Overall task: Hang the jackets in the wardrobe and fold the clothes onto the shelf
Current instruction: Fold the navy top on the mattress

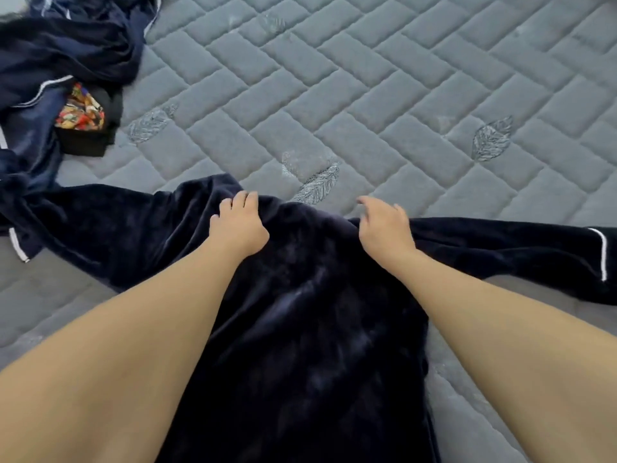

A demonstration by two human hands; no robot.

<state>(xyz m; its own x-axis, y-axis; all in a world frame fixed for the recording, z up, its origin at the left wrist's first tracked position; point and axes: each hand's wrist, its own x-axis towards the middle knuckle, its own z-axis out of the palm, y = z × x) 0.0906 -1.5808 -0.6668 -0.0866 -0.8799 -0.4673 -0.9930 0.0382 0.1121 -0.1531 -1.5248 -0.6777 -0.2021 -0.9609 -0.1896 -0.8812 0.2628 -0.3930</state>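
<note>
A dark navy velvet garment (pixel 310 295) lies spread on the grey quilted mattress (pixel 367 95), its sleeves reaching out left and right; the right sleeve ends in a white-piped cuff (pixel 601 255). My left hand (pixel 238 225) rests on the garment's top edge at the left shoulder, fingers curled over the fabric. My right hand (pixel 384 228) lies on the right shoulder with fingers loosely bent, its fingertips just past the fabric edge. Whether either hand truly pinches the cloth is unclear.
A heap of more navy clothes with white piping (pixel 60 55) lies at the far left. Beside it sits a colourful patterned cloth (pixel 81 110) on a black piece (pixel 90 142). The mattress stretches away ahead and to the right.
</note>
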